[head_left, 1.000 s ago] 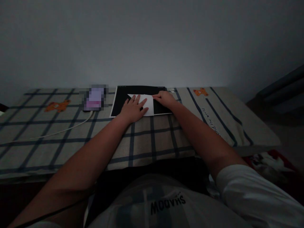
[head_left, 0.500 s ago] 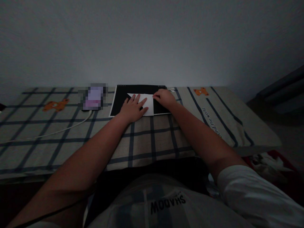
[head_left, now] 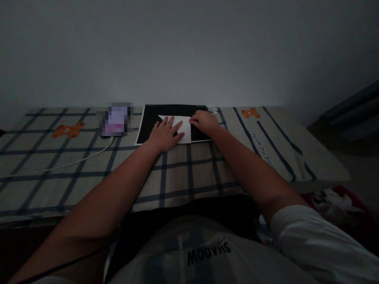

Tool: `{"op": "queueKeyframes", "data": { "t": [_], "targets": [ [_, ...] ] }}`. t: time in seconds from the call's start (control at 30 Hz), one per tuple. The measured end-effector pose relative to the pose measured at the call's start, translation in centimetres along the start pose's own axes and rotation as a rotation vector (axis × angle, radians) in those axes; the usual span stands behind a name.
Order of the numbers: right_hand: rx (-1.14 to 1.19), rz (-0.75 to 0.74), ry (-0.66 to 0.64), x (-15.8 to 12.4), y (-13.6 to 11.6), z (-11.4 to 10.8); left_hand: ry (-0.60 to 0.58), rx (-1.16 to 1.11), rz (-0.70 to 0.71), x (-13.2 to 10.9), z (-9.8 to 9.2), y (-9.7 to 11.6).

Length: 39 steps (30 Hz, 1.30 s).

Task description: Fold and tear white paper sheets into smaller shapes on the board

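A white sheet of paper [head_left: 186, 128] with a pointed, folded-looking upper left corner lies on a black board with a pale edge [head_left: 145, 125]. My left hand [head_left: 165, 135] rests flat on the paper, fingers spread, covering much of its left part. At the paper's upper right edge, my right hand [head_left: 205, 121] has thumb and fingertips pinched together on the paper. Its other fingers are curled in, and it hides the right part of the board.
A phone [head_left: 116, 120], partly blurred out, lies left of the board with a white cable [head_left: 79, 159] running off to the left. A checked cloth with bear prints [head_left: 177, 173] covers the table. Behind it rises a plain wall [head_left: 189, 51].
Almost nothing differs. Both hands keep their places on the paper, and the whole view has shifted very slightly.
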State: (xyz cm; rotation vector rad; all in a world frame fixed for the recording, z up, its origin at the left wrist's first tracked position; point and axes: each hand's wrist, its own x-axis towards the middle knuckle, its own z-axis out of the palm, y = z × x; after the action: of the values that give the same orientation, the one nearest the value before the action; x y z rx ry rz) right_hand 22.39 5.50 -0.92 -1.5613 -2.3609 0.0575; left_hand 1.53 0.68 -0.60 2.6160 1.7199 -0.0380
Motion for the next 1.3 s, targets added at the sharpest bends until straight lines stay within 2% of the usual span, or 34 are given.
{"op": "queueKeyframes", "data": {
  "t": [0.3,0.53,0.7,0.93,1.3],
  "targets": [
    [0.042,0.025,-0.038,0.3,0.4,0.1,0.004,-0.012,0.003,0.1,0.1,-0.1],
    [-0.03,0.023,-0.086,-0.4,-0.7,-1.1,-0.005,-0.023,-0.007,0.0,-0.1,0.0],
    [-0.053,0.004,-0.126,-0.6,-1.1,-1.7,-0.013,-0.015,-0.009,-0.1,-0.2,0.0],
    [-0.023,-0.066,-0.163,-0.6,-0.3,-1.6,0.002,-0.018,-0.009,0.1,0.1,-0.2],
    [-0.057,-0.076,-0.148,-1.3,-0.2,-2.0,0.032,-0.026,-0.005,-0.1,0.1,-0.3]
  ]
}}
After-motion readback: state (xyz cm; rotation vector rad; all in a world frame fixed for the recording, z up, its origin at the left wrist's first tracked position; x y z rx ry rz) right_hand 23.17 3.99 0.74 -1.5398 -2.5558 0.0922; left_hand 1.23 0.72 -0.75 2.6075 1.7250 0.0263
